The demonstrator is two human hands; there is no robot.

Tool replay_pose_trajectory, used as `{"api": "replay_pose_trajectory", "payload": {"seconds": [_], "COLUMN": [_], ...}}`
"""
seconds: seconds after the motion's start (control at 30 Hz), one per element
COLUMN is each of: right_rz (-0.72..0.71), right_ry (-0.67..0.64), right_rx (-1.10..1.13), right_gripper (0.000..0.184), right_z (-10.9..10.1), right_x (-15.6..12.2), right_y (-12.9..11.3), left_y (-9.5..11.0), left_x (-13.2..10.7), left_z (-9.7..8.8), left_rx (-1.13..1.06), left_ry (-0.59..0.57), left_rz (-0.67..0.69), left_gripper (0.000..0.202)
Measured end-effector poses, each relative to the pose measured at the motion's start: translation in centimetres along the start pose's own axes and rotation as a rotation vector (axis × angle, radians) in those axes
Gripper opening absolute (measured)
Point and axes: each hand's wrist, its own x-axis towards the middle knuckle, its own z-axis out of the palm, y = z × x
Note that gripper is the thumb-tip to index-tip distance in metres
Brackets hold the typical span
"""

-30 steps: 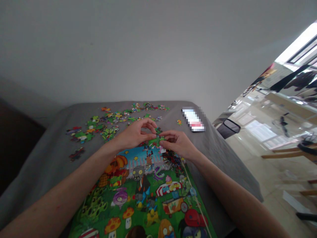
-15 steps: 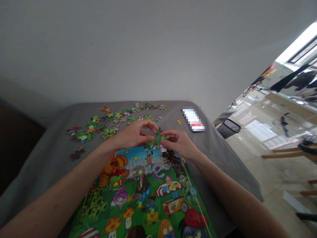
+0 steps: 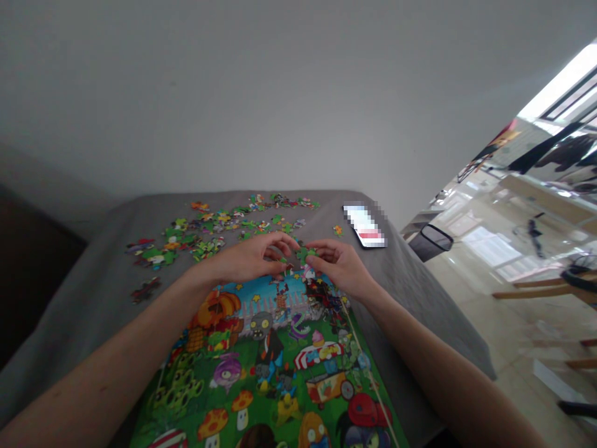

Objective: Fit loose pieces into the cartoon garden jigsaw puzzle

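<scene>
Both my hands meet at the far edge of a bright cartoon jigsaw picture (image 3: 275,367) lying on a grey cloth-covered table (image 3: 93,292). My left hand (image 3: 249,258) pinches with curled fingers at a small green puzzle piece (image 3: 305,254). My right hand (image 3: 338,264) pinches the same green piece from the other side, just above the picture's top edge. Several loose puzzle pieces (image 3: 205,233) lie scattered on the cloth beyond and left of my hands.
A phone (image 3: 366,225) with a blurred screen lies at the table's far right corner. A lone piece (image 3: 337,230) lies near it. The table's right edge drops to a shiny tiled floor (image 3: 504,274) with wooden furniture legs. A plain wall stands behind the table.
Both hands have shifted slightly away from me with the green piece, and the fingers have regripped it; the arms otherwise stay put.
</scene>
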Motion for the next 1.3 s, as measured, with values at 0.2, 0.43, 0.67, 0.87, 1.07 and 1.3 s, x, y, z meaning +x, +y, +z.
{"api": "replay_pose_trajectory", "payload": {"seconds": [0.2, 0.43, 0.67, 0.87, 1.07, 1.3], "right_rz": [-0.005, 0.005, -0.004, -0.004, -0.001, -0.013], "right_ry": [-0.005, 0.013, 0.007, 0.001, -0.026, -0.024], "right_rx": [0.002, -0.012, -0.021, -0.041, -0.088, -0.115], "right_gripper": [0.032, 0.032, 0.032, 0.032, 0.03, 0.03], "right_z": [-0.04, 0.11, 0.21, 0.13, -0.01, -0.06], "right_x": [0.02, 0.08, -0.07, -0.09, -0.11, -0.22], "right_y": [-0.2, 0.13, -0.16, -0.3, -0.21, -0.12], "left_y": [0.32, 0.19, 0.08, -0.04, -0.25, 0.02], "left_x": [-0.13, -0.13, -0.11, -0.18, -0.35, -0.48], "left_z": [0.01, -0.1, -0.08, -0.32, -0.57, -0.67], "left_rx": [0.022, 0.112, 0.092, 0.12, 0.045, 0.059], "left_ry": [-0.003, 0.009, -0.016, -0.024, -0.077, -0.071], "left_rz": [-0.07, -0.056, -0.083, -0.088, -0.095, -0.109], "left_gripper": [0.033, 0.041, 0.044, 0.046, 0.056, 0.059]}}
